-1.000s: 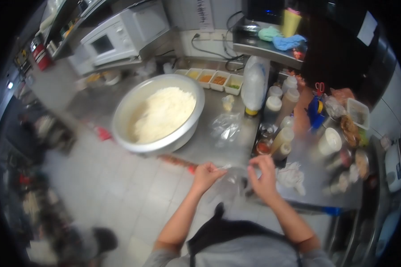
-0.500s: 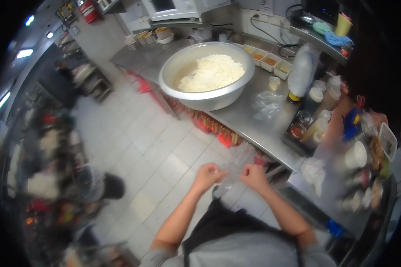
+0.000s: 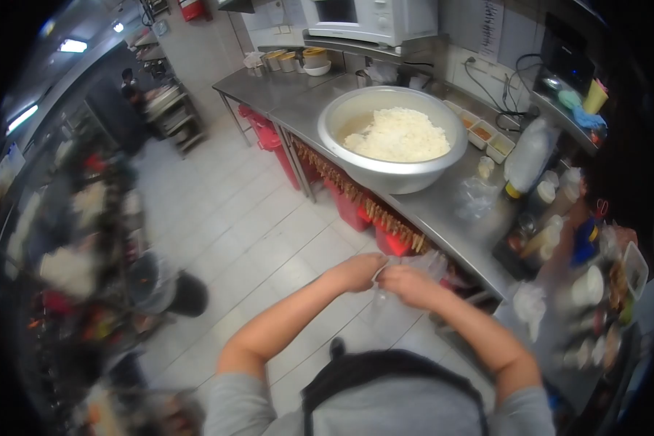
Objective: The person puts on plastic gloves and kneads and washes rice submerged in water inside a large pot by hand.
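In front of my body, both hands are close together over the floor, holding a clear plastic bag (image 3: 432, 264). My left hand (image 3: 362, 273) is closed on the bag, its fingers turned inward. Beside it my right hand (image 3: 408, 285) is closed on the bag too, almost touching the left. Thin film shows below and to the right of the hands; blur hides its exact shape. Beyond them, a large silver bowl (image 3: 396, 182) stands on the steel counter (image 3: 443, 206), holding a heap of white, rice-like food (image 3: 403, 134).
Right of the bowl are small condiment tubs (image 3: 499, 150), a crumpled plastic bag (image 3: 477, 196) and a large upside-down bottle (image 3: 528, 156). A white microwave (image 3: 370, 20) sits on the shelf behind. Red bins (image 3: 349, 207) stand under the counter; a black bin (image 3: 189, 294) is at left. A person (image 3: 132, 91) stands far back.
My hands have come together from a small gap, still holding the plastic bag. The head view has shifted, so the bowl and counter appear farther right and lower.
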{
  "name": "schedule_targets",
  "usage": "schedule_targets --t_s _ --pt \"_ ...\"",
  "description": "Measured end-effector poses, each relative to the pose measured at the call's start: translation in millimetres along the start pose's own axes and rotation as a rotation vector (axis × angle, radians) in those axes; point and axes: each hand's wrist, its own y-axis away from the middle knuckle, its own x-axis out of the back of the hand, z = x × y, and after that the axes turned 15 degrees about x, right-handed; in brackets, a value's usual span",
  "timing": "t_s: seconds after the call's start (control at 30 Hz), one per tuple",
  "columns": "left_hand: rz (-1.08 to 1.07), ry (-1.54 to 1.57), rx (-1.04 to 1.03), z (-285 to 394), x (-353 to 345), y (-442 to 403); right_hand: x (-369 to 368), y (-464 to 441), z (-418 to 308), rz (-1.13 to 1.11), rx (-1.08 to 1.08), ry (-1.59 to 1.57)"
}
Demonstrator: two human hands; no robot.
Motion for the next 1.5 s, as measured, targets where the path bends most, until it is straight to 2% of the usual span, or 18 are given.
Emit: schedule_targets --t_s 0.1,0.2,0.23,0.27,0.33,0.43,0.57,0.63,0.7,0.77,0.8,0.9,0.93,1.07,1.17,1.23,1.3,1.5 --pt "-0.139 -0.114 -0.064 -4 18 -12 -26 -44 17 -0.402 -0.611 -0.116" --pt "-0.255 -0.284 -0.054 8 35 -16 -50 -69 27 -0.32 -0.412 0.182" --pt "-0.302 -0.352 -0.041 16 45 -11 -61 -74 35 -0.256 -0.491 0.045" --pt "-0.185 -0.363 -0.044 27 57 0 -71 -76 46 -0.188 -0.569 -0.088" --pt "0.054 -0.383 -0.054 45 72 30 -70 -80 63 -0.101 -0.286 -0.069" --pt "0.51 0.331 -0.413 35 62 57 -69 -79 74 0.235 -0.052 0.001" --pt "0.789 0.684 -0.129 8 16 66 -33 -114 48 1.061 -0.349 -1.76" --pt "0.908 0.746 -0.023 -9 4 53 -29 -126 36 1.142 -0.327 -1.712" --pt "0.79 0.779 -0.118 -32 -2 41 -31 -133 31 1.212 -0.311 -1.658" --pt "0.741 0.791 -0.164 -47 -4 34 -54 -117 44 1.086 -0.661 -1.357" --pt "0.752 0.789 -0.165 -51 0 28 -69 -105 53 1.012 -0.823 -1.202" --pt "0.684 0.729 -0.228 -58 -2 21 -102 -81 58 0.272 -0.572 0.011" --pt "0.641 0.7 -0.258 -58 -4 20 -112 -78 57 0.585 -0.662 -0.216" --pt "0.863 0.583 -0.274 -33 5 52 -70 -108 50 -0.011 -0.806 0.403" --pt "0.762 0.665 -0.191 -33 -7 58 -76 -106 64 1.006 -0.848 -1.068" --pt "0.565 0.756 -0.119 -44 -19 46 -72 -105 63 1.054 -0.69 -1.448" --pt "0.496 0.777 -0.234 -47 -27 42 -68 -102 62 1.042 -0.457 -1.777" --pt "0.334 0.848 -0.464 -19 -23 65 -32 -125 46 1.2 -0.427 -1.621"
